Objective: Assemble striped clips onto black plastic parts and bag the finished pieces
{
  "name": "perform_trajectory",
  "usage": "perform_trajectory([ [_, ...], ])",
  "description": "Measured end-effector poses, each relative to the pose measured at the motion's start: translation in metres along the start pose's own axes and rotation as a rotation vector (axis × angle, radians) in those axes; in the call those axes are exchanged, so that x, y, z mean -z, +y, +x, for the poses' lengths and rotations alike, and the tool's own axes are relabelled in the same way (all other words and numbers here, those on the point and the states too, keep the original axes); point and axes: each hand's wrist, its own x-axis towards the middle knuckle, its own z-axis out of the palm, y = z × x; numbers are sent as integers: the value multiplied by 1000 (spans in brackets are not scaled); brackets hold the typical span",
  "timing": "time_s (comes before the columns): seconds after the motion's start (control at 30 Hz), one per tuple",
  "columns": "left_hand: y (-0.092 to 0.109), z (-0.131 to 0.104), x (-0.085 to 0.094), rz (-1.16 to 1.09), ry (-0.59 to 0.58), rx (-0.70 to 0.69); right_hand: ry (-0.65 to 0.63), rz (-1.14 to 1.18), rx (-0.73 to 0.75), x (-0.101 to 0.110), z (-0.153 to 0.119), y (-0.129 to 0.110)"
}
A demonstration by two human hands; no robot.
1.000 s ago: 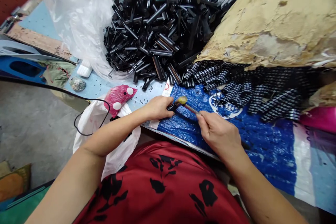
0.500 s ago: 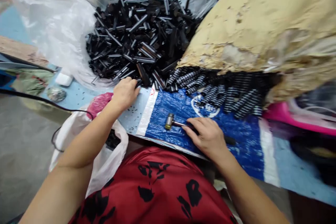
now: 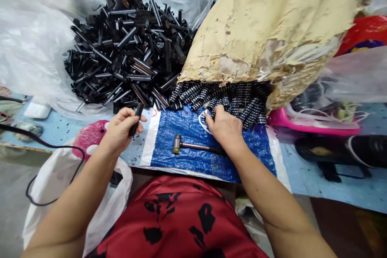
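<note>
Between the thumb and fingers of my left hand [image 3: 121, 128] is a short black plastic tube [image 3: 137, 120], tilted, just in front of a large heap of similar black tubes [image 3: 127, 54]. My right hand [image 3: 226, 128] is at the front of several black pieces with dotted, ridged surfaces [image 3: 254, 113]. Its fingers are curled down, and what they grip is hidden. A small hammer [image 3: 193, 146] with a metal head and yellowish face lies on the blue plastic sheet [image 3: 167, 119], below my right hand and apart from it.
A worn yellow sack [image 3: 266, 20] lies over the ridged pieces. Clear plastic sheeting [image 3: 33, 28] surrounds the heap. At right are a pink tray [image 3: 320, 127] and a black tool [image 3: 335, 149]. A white bag [image 3: 42, 213], a pink toy [image 3: 87, 139] and a dark cable [image 3: 66, 147] are at left.
My left hand has drawn back from the heap's edge with a black tube in it. My right hand has let go of the hammer and moved forward to the ridged pieces. The view has shifted.
</note>
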Motion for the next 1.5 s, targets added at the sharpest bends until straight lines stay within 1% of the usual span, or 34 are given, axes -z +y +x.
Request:
perform_trajectory([
  [0.03,-6,-4,-4,48,-12,-41,-19,-1,-35,0,1,-1],
  [0.07,-12,-8,-7,133,-21,-113,-25,25,-60,-1,1,2],
  [0.13,-24,-13,-11,407,7,-342,-10,155,-94,-4,-3,13],
  [0.2,-34,-15,-16,719,37,-591,31,385,-120,-8,-11,27],
  [0.23,-38,-16,-18,841,16,-679,63,527,-133,-10,-17,34],
  [0.27,-41,-15,-21,923,-33,-732,98,684,-146,-12,-24,39],
  [0.3,-43,-15,-24,967,-105,-750,131,855,-159,-13,-31,42],
  [0.33,-44,-15,-26,988,-183,-737,148,1041,-167,-14,-40,43],
  [0.37,-44,-14,-28,996,-246,-697,138,1231,-170,-13,-48,43],
  [0.4,-43,-14,-30,995,-282,-639,92,1412,-170,-12,-55,40],
  [0.43,-41,-13,-31,987,-300,-569,16,1571,-172,-10,-61,37],
  [0.5,-38,-12,-32,948,-292,-440,-146,1774,-192,-5,-68,27],
  [0.53,-38,-11,-32,918,-267,-393,-195,1824,-211,-3,-69,21],
  [0.6,-39,-10,-34,808,-190,-316,-232,1886,-258,2,-69,11],
  [0.67,-42,-11,-38,580,-138,-213,-261,1923,-287,5,-69,3],
  [0.7,-42,-14,-41,437,-141,-147,-283,1934,-289,5,-69,-1],
  [0.77,-41,-21,-49,174,-197,-13,-313,1948,-276,6,-70,-6],
  [0.8,-38,-25,-55,81,-239,39,-314,1956,-267,6,-71,-9],
  [0.9,-29,-40,-75,-72,-373,120,-301,1996,-269,7,-73,-14],
  [0.97,-24,-49,-89,-96,-430,108,-302,2016,-281,9,-75,-18],
  [1.0,-24,-53,-97,-83,-429,82,-296,2029,-291,11,-76,-20],
  [1.1,-29,-60,-120,-8,-351,-74,-202,2066,-363,13,-79,-29],
  [1.13,-31,-62,-126,19,-344,-130,-177,2071,-391,14,-80,-32],
  [1.2,-36,-63,-136,73,-379,-216,-155,2051,-420,14,-82,-38],
  [1.23,-37,-63,-139,102,-404,-240,-160,2027,-403,14,-83,-39],
  [1.27,-37,-64,-139,131,-418,-251,-153,1993,-351,13,-84,-38],
  [1.3,-36,-64,-138,153,-417,-251,-127,1939,-266,11,-85,-35],
  [1.37,-33,-65,-132,160,-409,-215,-35,1740,-11,7,-86,-24],
  [1.43,-30,-66,-123,138,-401,-153,90,1399,301,1,-87,-9],
  [1.5,-29,-67,-117,130,-411,-109,228,1047,564,-4,-87,3],
])
